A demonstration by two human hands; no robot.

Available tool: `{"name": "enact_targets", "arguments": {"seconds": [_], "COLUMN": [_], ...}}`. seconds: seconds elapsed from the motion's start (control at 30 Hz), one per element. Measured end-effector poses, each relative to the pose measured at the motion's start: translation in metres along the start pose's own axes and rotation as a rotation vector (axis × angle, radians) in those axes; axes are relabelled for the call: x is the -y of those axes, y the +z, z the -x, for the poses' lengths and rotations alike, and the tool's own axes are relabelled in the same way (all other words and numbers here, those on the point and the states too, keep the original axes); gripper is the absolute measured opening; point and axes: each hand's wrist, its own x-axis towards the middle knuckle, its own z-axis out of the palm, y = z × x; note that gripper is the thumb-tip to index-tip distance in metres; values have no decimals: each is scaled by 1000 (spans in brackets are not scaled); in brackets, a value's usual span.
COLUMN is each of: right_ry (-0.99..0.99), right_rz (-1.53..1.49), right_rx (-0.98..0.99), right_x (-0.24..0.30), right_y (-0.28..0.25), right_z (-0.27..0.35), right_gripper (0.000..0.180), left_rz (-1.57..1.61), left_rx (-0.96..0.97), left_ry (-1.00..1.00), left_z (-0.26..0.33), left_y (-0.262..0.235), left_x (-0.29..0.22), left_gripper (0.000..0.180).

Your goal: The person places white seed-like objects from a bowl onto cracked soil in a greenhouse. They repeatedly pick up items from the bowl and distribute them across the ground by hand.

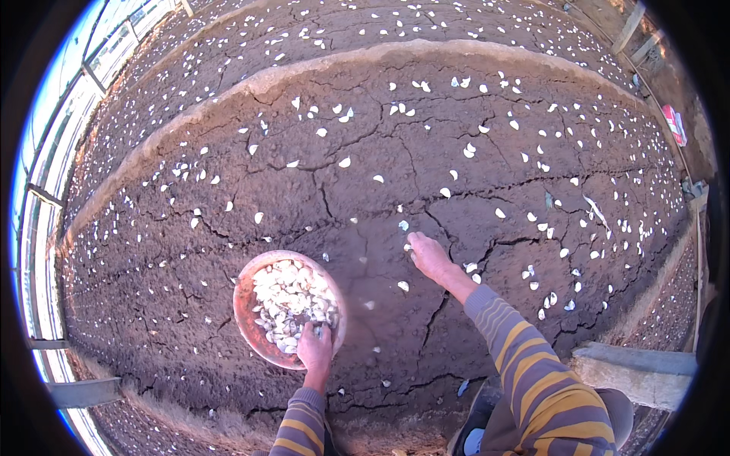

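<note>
A round reddish bowl [242,315] full of small white crescent-shaped pieces, like garlic cloves [283,292], is left of the middle. My left hand [315,349] closes over the bowl's near right rim, its fingertips inside among the pieces. To the right, low over the soil, my right hand [430,258] reaches out with its fingers pinched together. A bit of white shows at its fingertips, partly hidden. Loose white pieces lie around it, one [403,286] below the hand and a bluish-white one [403,226] just beyond the fingers.
Dark, cracked soil [365,258] spreads ahead, strewn with many white pieces. A raised earth ridge [449,47] crosses the far side. At lower right are a wooden beam [635,374] and my shoe [475,425]. Framing and bright sheeting [38,251] run along the left; a red-and-white packet [674,125] lies far right.
</note>
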Motion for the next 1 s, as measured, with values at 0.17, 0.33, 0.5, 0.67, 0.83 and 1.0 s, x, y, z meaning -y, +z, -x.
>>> {"name": "enact_targets", "arguments": {"seconds": [0.17, 0.33, 0.5, 0.67, 0.83, 1.0], "right_ry": [-190, -191, 65, 544, 439, 188], "right_rz": [327, 397, 6, 136, 96, 318], "right_rx": [74, 57, -179, -340, -418, -206], "right_x": [8, 1, -39, -89, -113, -113], "right_y": [7, 16, -20, -50, -53, -58], "right_z": [-8, -6, -43, -75, -84, -72], "right_gripper": [19, 13, 17, 34, 24, 10], "left_rz": [-25, 4, -11, 2, -5, -35], "left_rx": [11, -6, -65, -24, -63, -34], "left_ry": [-19, -9, 15, -27, 16, -49], "left_z": [-1, 0, -1, -1, -2, -1], "left_y": [-1, 2, 4, 3, 5, 3], "left_x": [-4, -6, 3, -3, -5, -4], "left_gripper": [27, 27, 27, 26, 28, 26]}}
